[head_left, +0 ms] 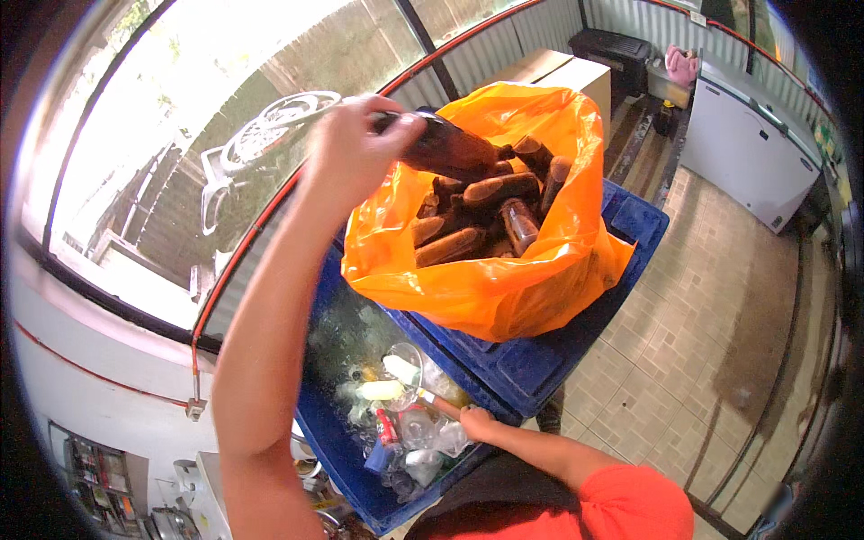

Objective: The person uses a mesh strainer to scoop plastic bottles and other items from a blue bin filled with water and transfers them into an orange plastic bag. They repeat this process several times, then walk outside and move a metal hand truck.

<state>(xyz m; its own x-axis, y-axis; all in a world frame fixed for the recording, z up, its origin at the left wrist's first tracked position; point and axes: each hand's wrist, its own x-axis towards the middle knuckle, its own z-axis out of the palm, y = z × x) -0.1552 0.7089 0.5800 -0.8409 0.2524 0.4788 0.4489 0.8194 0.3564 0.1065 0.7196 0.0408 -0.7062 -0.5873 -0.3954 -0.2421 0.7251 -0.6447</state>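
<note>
My left hand (364,135), raised at the upper middle, is closed round the neck of a dark brown bottle (454,151). The bottle is tilted, its base over the mouth of an orange plastic bag (504,301). Several brown bottles (499,189) lie heaped inside the bag, which stands on a blue lid (540,364). My right hand (477,423) is lower, at the edge of an open blue bin (382,515), closed on a brown stick-like handle (439,404). The handle's far end is among plastic bottles (418,427) in the bin; what it belongs to is unclear.
A cardboard box (576,76) stands behind the bag, with a black storage box (612,54) beyond. At the far right is a white chest freezer (747,148) on the tiled floor (666,333). A window with a red-edged rail (261,220) runs along the left.
</note>
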